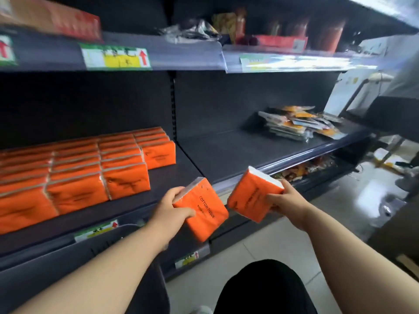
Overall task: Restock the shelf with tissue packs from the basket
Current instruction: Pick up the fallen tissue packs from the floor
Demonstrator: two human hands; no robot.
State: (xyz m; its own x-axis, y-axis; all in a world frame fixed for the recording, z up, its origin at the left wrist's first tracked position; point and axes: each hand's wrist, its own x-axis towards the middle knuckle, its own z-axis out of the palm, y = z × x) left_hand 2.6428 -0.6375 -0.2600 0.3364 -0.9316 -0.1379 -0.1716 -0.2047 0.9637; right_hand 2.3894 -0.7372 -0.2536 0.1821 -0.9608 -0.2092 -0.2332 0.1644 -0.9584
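My left hand (172,210) grips an orange tissue pack (204,214) printed "COTTON TISSUE", tilted, just in front of the dark shelf's front edge (217,186). My right hand (285,199) grips a second orange tissue pack (251,198), also tilted, close to the right of the first. Several rows of orange tissue packs (90,173) stand on the left half of the middle shelf (172,177). The basket is not in view.
The right bay of the middle shelf (238,152) holds a pile of flat yellow and silver packets (299,124) at its far right. The upper shelf (158,53) carries boxes and bags. Price labels (115,57) line the shelf edges. Pale floor tiles lie below on the right.
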